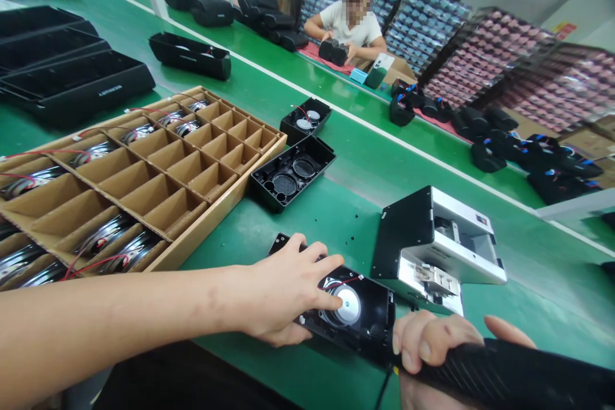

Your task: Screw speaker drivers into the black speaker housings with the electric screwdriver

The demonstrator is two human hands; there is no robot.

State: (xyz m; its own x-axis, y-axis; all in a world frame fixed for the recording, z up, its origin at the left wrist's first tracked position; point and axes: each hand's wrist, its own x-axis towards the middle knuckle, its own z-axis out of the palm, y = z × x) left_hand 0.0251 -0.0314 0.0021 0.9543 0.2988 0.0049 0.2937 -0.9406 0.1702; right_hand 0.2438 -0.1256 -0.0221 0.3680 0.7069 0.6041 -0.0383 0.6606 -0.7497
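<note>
My left hand (pixel 293 288) reaches across a black speaker housing (pixel 372 314) on the bench. Its fingers bend over the far wall and one fingertip touches the round speaker driver (pixel 346 305) inside; much of the housing is hidden beneath the hand. A thin red wire with a white connector (pixel 361 277) lies by the driver. At the housing's right end my right hand (pixel 432 339) is wrapped round a black electric screwdriver (pixel 519 375) with a ribbed grip. The tool's tip is hidden. Just beyond stands a black and silver screw feeder (pixel 442 250).
A divided cardboard box (pixel 211 218) of speaker drivers lies at left. Behind my left hand are an open housing with round grilles (pixel 293 173) and a smaller one (pixel 305 120). Long black cases (pixel 77 86) fill the far left. Across the bench a person (pixel 355 25) holds black parts.
</note>
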